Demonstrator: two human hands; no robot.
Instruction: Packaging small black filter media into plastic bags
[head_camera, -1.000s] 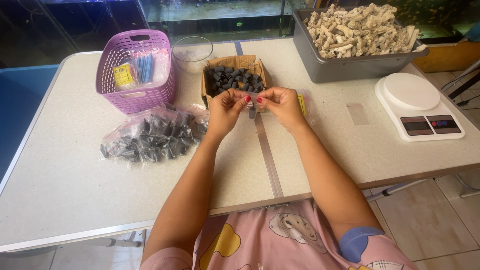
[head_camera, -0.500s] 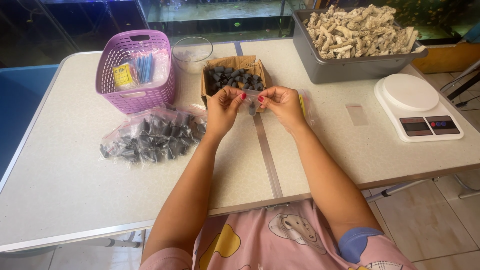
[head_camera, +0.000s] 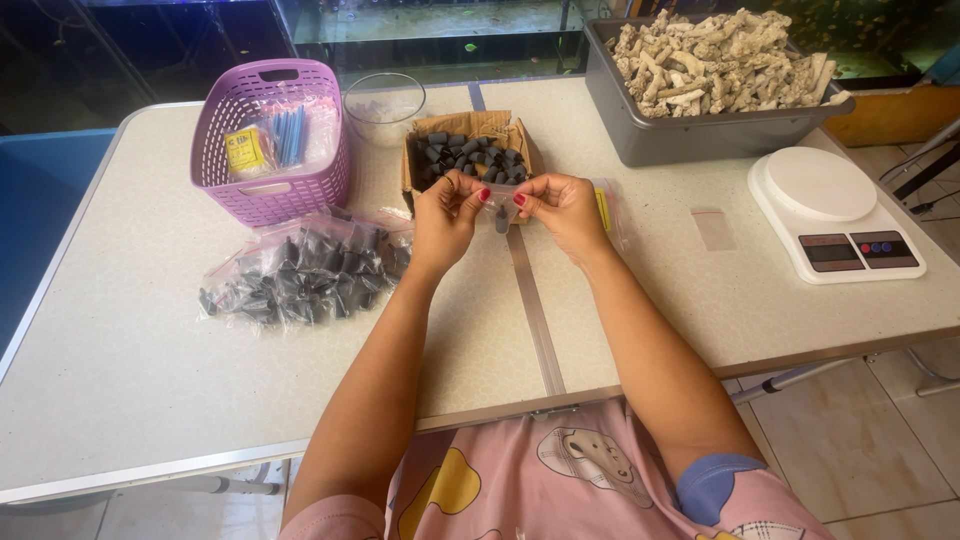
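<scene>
Table (head_camera: 150, 380) bearing a grey tub (head_camera: 700, 135) of pale rubble, scale (head_camera: 835, 210), purple basket (head_camera: 265, 140), filled bags (head_camera: 300, 280) lying left, box (head_camera: 470, 150) of dark pieces, left hand (head_camera: 445, 215) and right hand (head_camera: 560, 205) pinching a small clear bag (head_camera: 500, 200) just before the box, dark piece (head_camera: 501, 218) hanging inside.

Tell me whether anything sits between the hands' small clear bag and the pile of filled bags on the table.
Nothing visible does. The left hand and right hand hold the small clear bag; bare table runs from there to the pile of filled bags.
</scene>
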